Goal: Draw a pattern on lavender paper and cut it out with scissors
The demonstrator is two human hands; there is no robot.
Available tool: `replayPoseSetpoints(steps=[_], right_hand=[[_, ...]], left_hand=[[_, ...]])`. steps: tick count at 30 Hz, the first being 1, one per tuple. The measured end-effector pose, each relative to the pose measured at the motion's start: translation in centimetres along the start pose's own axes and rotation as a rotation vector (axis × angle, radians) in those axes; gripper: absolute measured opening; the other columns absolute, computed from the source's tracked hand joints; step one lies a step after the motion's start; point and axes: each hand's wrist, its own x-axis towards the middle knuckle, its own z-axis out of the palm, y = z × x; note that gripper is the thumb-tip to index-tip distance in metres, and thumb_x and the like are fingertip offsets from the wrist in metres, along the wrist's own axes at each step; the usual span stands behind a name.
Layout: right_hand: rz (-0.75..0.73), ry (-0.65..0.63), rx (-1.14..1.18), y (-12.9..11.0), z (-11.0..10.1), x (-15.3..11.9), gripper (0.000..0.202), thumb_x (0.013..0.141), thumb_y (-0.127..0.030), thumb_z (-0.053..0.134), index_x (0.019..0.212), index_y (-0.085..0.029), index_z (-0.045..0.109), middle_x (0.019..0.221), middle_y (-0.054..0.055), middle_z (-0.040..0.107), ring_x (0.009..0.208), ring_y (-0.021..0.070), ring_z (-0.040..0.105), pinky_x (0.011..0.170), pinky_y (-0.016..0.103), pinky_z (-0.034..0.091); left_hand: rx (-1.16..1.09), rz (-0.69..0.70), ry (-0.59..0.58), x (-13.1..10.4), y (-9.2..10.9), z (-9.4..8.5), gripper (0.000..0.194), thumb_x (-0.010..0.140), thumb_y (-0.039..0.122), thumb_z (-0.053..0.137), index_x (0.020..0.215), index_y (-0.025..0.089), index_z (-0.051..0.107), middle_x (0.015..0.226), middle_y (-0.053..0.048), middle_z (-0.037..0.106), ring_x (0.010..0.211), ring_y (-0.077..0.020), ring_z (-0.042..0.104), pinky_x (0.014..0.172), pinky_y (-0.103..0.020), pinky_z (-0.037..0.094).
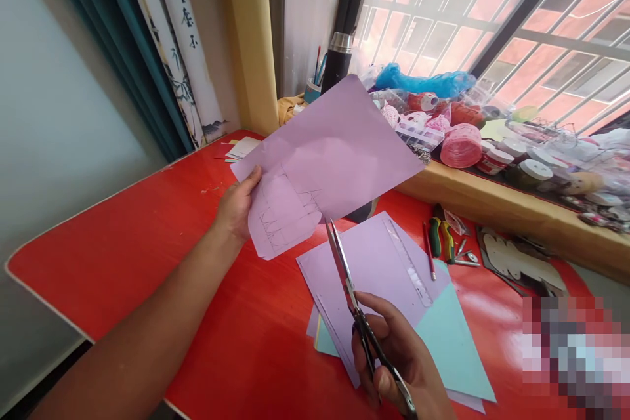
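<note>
My left hand (pixel 237 205) grips a sheet of purple paper (pixel 339 138) by its left edge, thumb on top, and holds it up above the table. Pencil lines are drawn on the lower left part of the sheet, and its lower edge there has a curved, cut outline. My right hand (pixel 394 348) has its fingers in the handles of a pair of scissors (pixel 347 269). The blades point up and away, slightly parted, with their tips at the lower edge of the sheet. Beneath the scissors lies a stack of purple and light blue paper (pixel 364 256).
On the red table (pixel 147 256), a clear ruler (pixel 408 262) lies on the stack, beside a red pencil (pixel 429 252) and green-yellow pliers (pixel 441 239). Jars, ribbon rolls and a blue plastic bag (pixel 423 81) crowd the windowsill, near a black thermos (pixel 337 62).
</note>
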Motion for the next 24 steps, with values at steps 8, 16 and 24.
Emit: replayPoseSetpoints(steps=[8,16,24], right_hand=[[0.015,-0.003,-0.014,-0.8,0.3,-0.1,0.080,0.092,-0.070,0.086,0.157,-0.029,0.063,0.077,-0.003,0.058,0.053,0.0107,0.043,0.050,0.024,0.035],[0.000,-0.013,-0.015,-0.9,0.4,0.1,0.080,0.093,-0.069,0.085,0.156,-0.026,0.062,0.074,-0.003,0.058,0.049,0.0098,0.040,0.048,0.024,0.035],[0.011,-0.022,-0.030,-1.0,0.3,0.0,0.080,0.091,-0.069,0.087,0.155,-0.027,0.063,0.073,-0.004,0.057,0.050,0.0103,0.038,0.049,0.025,0.035]], left_hand=[[0.054,-0.204,-0.060,-0.9,-0.2,0.2,0.022,0.106,0.029,0.072,0.115,0.011,0.079,0.088,-0.010,0.083,0.070,-0.0230,0.081,0.072,-0.034,0.072],[0.028,-0.271,-0.059,-0.5,0.1,-0.1,0.033,0.108,0.033,0.068,0.135,0.017,0.074,0.091,-0.010,0.085,0.080,-0.0305,0.085,0.072,-0.040,0.073],[0.017,-0.153,-0.034,0.8,-0.6,-0.6,0.028,0.102,0.030,0.077,0.126,0.015,0.078,0.089,-0.010,0.084,0.075,-0.0281,0.084,0.069,-0.037,0.072]])
